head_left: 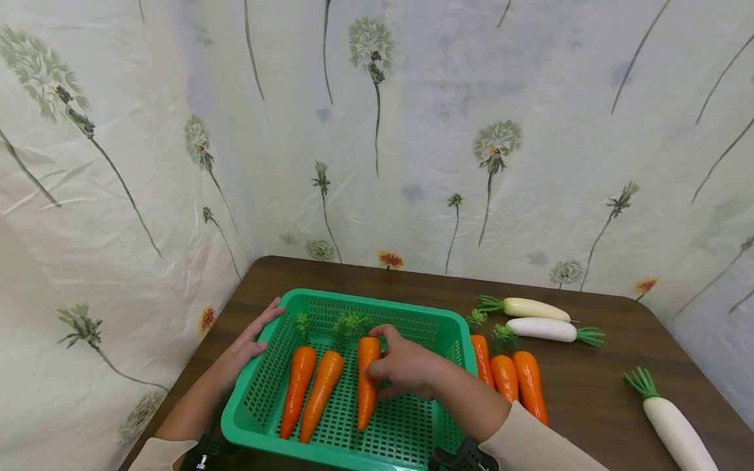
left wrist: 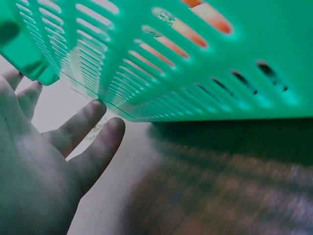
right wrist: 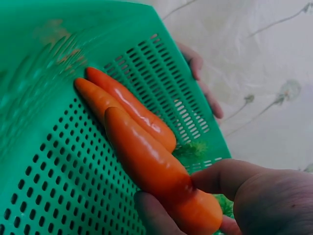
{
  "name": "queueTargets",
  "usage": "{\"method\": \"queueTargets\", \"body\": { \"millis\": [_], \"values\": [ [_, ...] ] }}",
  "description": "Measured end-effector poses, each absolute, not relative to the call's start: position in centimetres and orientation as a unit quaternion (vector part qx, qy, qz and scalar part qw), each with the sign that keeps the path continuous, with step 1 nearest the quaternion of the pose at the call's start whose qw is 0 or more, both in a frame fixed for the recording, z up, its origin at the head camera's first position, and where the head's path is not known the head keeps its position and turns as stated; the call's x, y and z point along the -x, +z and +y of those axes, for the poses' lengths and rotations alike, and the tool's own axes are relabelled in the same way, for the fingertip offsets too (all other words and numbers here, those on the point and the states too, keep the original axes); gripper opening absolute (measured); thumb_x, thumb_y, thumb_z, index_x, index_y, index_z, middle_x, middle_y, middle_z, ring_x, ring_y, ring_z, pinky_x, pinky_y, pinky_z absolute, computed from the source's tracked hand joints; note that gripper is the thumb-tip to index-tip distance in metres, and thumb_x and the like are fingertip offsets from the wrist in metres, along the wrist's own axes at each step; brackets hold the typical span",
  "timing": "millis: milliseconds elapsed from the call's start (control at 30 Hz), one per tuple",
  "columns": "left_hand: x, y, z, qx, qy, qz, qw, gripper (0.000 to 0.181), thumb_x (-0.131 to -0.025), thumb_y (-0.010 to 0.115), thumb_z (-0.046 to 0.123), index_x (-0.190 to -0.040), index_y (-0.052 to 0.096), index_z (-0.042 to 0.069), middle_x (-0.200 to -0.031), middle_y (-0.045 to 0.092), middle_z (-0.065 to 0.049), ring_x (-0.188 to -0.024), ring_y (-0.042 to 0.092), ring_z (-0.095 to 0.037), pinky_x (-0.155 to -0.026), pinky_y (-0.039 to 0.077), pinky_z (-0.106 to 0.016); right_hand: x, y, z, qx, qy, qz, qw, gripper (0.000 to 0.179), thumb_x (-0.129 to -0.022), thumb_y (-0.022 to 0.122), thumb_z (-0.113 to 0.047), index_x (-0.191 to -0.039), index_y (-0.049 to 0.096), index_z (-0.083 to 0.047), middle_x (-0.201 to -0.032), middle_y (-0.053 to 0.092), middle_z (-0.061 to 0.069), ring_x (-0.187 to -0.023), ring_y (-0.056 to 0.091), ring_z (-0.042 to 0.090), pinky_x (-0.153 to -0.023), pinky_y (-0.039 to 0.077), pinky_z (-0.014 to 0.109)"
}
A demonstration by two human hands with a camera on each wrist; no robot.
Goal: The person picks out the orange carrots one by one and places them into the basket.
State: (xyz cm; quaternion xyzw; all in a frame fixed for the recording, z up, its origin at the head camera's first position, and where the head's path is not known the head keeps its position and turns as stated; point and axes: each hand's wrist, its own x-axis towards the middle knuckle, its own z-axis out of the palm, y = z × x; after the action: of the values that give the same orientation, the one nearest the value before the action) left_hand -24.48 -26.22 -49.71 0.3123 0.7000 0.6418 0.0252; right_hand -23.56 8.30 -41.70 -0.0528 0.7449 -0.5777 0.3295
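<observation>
A green plastic basket [head_left: 377,303] with slotted walls stands on the table. Inside it, my right hand [head_left: 412,367] pinches an orange carrot [right wrist: 146,156] between thumb and fingers, near its leafy end. Two other carrots [head_left: 299,386] lie side by side in the basket's left half, green tops toward the back. At the left rim, my left hand [head_left: 250,340] touches the basket from outside. Its fingers [left wrist: 100,147] are spread and fairly straight in the left wrist view. The held carrot's tip points toward the basket's near side; whether it touches the floor I cannot tell.
Right of the basket lie three more carrots [head_left: 530,386], partly hidden by the rim and my right forearm. Two white radishes [head_left: 536,309] lie behind them, and another radish [head_left: 677,432] is near the right edge of the brown table [head_left: 595,392]. A flower-printed curtain [head_left: 436,131] hangs behind.
</observation>
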Motion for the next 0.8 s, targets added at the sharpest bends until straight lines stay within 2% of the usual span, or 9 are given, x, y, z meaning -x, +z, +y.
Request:
{"method": "queueTargets", "body": {
  "millis": [200, 400, 600, 800],
  "values": [
    [24.5, -49.74, -26.22, -0.316, 0.643, 0.697, 0.023, 0.061, -0.104, 0.034, 0.002, -0.163, 0.023, -0.002, -0.177, -0.002, -0.007, -0.151, 0.016, 0.011, -0.112, 0.029, -0.014, 23.56, -41.68, 8.17, 0.054, -0.577, 0.744, 0.333, 0.081, -0.087, 0.065, 0.003, -0.156, 0.025, -0.013, -0.122, 0.056, 0.027, -0.096, 0.069, 0.035, -0.084, 0.06, 0.057],
    [24.4, -49.7, -26.29, -0.31, 0.644, 0.699, 0.025, 0.059, -0.105, 0.033, 0.003, -0.164, 0.024, -0.001, -0.178, -0.002, -0.005, -0.15, 0.015, 0.013, -0.111, 0.03, -0.014, 23.54, -41.64, 8.09, 0.054, -0.578, 0.742, 0.337, 0.081, -0.087, 0.065, 0.004, -0.157, 0.027, -0.014, -0.121, 0.056, 0.027, -0.093, 0.071, 0.035, -0.082, 0.061, 0.055],
    [24.4, -49.69, -26.23, -0.305, 0.644, 0.701, 0.025, 0.059, -0.105, 0.034, 0.004, -0.163, 0.024, -0.001, -0.177, -0.004, -0.009, -0.15, 0.014, 0.014, -0.111, 0.029, -0.013, 23.61, -41.62, 8.13, 0.06, -0.573, 0.742, 0.343, 0.083, -0.088, 0.066, 0.004, -0.159, 0.028, -0.015, -0.122, 0.057, 0.026, -0.097, 0.069, 0.035, -0.084, 0.06, 0.056],
    [24.56, -49.83, -26.19, -0.313, 0.644, 0.698, 0.025, 0.061, -0.104, 0.033, 0.002, -0.163, 0.022, -0.003, -0.176, -0.008, -0.017, -0.15, 0.016, 0.012, -0.111, 0.029, -0.013, 23.55, -41.55, 8.37, 0.062, -0.571, 0.741, 0.349, 0.081, -0.089, 0.067, 0.001, -0.16, 0.028, -0.014, -0.13, 0.056, 0.027, -0.11, 0.064, 0.041, -0.087, 0.059, 0.056]
  ]
}}
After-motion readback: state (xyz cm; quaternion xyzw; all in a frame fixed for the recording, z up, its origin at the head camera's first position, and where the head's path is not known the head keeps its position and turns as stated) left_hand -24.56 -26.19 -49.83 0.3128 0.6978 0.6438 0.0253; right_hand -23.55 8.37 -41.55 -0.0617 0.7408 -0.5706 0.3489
